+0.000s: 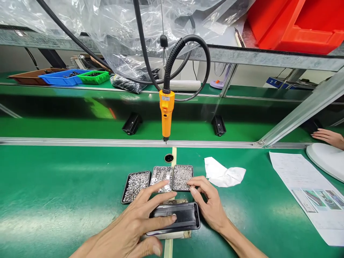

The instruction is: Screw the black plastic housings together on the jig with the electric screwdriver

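A black plastic part [179,217] lies on a pale fixture block [174,234] at the front of the green bench. My left hand [134,224] rests on it, fingers stretched over its left end and thumb at the block's near edge. My right hand [208,202] sits just right of the part, fingertips curled at the rim of the right screw tray [183,177]. Whether they pinch a screw is hidden. Two more trays of small metal parts, a middle tray [160,175] and a left tray [135,185], stand beside it.
An orange electric screwdriver [166,114] hangs on a black cable above the trays. A crumpled white cloth [223,173] lies to the right, and a printed sheet [306,190] further right. Another person's hand [328,137] rests at the far right by a white disc [326,159]. Coloured bins [64,76] stand far left.
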Demonstrator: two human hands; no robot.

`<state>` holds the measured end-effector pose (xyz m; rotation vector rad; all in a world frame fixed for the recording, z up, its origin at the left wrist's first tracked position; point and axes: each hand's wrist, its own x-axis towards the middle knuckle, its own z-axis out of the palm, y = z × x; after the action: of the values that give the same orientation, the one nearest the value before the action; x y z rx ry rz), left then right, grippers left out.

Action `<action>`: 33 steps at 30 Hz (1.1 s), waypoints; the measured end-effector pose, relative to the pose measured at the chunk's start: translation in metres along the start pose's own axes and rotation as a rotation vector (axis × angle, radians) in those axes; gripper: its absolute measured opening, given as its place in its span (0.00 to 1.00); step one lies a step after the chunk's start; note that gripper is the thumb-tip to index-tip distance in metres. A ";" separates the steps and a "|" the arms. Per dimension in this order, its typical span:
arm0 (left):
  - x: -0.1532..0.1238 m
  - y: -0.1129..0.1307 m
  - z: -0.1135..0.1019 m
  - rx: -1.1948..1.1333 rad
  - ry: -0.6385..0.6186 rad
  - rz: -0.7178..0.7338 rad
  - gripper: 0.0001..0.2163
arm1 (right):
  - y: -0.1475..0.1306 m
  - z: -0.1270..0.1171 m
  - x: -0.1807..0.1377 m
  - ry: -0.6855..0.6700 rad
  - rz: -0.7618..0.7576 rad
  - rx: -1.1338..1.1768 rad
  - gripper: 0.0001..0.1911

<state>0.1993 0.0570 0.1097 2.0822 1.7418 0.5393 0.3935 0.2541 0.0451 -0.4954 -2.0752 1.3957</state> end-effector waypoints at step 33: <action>-0.006 -0.063 0.011 -0.162 0.568 -0.506 0.17 | -0.066 0.054 0.189 0.130 -0.087 -0.022 0.37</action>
<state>0.1506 0.0613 0.0674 1.3654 2.3299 1.1334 0.2161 0.3028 0.1399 -0.4862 -1.9856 1.2581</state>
